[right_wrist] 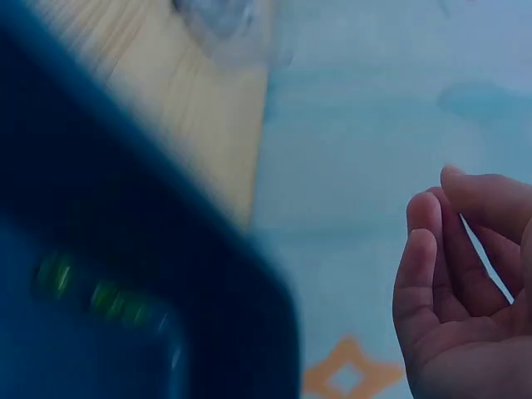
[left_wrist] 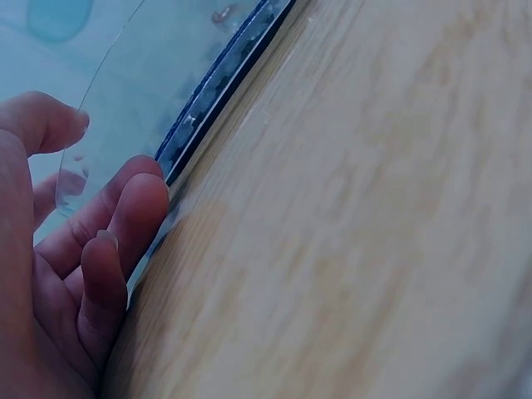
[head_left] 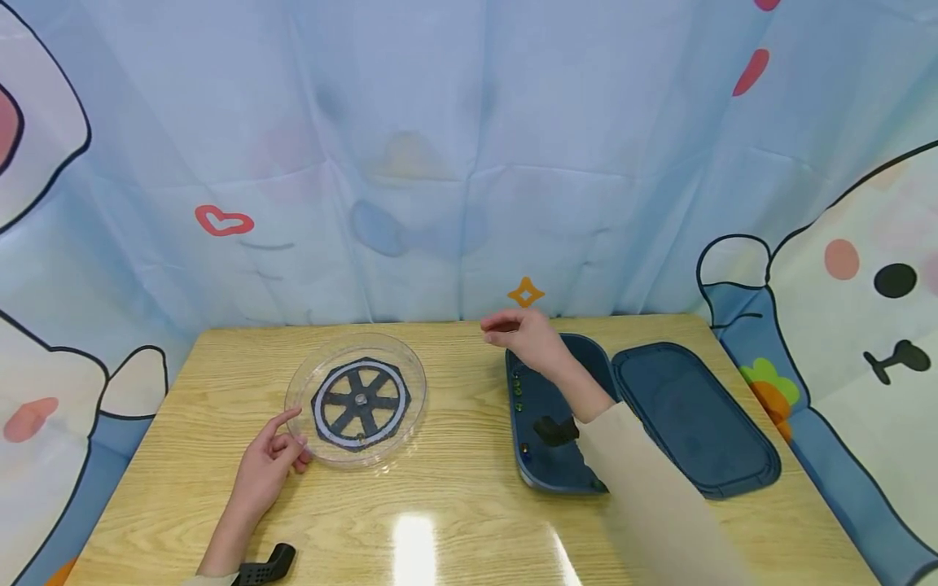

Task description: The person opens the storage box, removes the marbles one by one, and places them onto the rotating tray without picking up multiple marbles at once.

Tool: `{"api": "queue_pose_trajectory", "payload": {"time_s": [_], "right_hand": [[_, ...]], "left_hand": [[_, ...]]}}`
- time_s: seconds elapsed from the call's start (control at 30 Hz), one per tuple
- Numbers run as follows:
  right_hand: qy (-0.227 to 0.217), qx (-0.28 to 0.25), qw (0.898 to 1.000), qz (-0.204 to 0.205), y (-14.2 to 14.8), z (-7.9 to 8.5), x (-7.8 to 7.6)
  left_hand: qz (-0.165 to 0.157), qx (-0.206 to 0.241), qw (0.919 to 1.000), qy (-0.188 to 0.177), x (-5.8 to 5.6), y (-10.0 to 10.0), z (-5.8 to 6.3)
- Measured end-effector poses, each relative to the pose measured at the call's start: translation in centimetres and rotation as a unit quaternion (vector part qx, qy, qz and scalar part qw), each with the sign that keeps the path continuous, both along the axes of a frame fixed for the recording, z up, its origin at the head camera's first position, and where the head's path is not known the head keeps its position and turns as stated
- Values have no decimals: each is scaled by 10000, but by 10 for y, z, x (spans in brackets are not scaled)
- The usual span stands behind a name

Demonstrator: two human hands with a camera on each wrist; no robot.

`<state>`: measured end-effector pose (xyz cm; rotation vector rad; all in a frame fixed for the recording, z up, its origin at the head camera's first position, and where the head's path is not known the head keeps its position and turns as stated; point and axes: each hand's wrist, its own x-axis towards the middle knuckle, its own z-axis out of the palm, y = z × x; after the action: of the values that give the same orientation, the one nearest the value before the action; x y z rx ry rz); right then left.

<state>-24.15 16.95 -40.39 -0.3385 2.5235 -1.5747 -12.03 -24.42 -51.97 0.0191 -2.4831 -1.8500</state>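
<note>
My left hand (head_left: 268,461) rests against the left rim of a clear round dish (head_left: 405,350), index finger extended and fingertips touching its edge. Inside the dish lies a dark hexagonal piece (head_left: 372,400) with a pale ring and wheel-like spokes. The left wrist view shows the left fingers (left_wrist: 137,208) at the dish's side, near the table. Over the far left corner of a dark blue tub (head_left: 538,476), my right hand (head_left: 529,338) hangs with fingertips drawn toward the thumb. Nothing shows between the right fingers (right_wrist: 424,258); I cannot tell whether they hold something small.
Several small green marbles (head_left: 517,392) sit along the tub's left side. A matching blue lid (head_left: 703,423) lies on the wooden table (head_left: 454,456) to the tub's right. Behind the table hangs a blue printed curtain (head_left: 410,163).
</note>
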Motion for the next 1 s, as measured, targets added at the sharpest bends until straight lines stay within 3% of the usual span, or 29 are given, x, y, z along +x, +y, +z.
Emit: {"api": "queue_pose_trajectory", "payload": {"time_s": [0.37, 0.7, 1.0], "right_hand": [[-145, 494, 9980, -360, 52, -43, -4], [227, 1334, 9906, -194, 55, -71, -9], [66, 1453, 9893, -111, 51, -79, -9]], "left_hand": [[18, 31, 10000, 18, 0, 0, -1], [19, 56, 10000, 11, -2, 0, -3], [97, -72, 9999, -85, -1, -1, -4]]}}
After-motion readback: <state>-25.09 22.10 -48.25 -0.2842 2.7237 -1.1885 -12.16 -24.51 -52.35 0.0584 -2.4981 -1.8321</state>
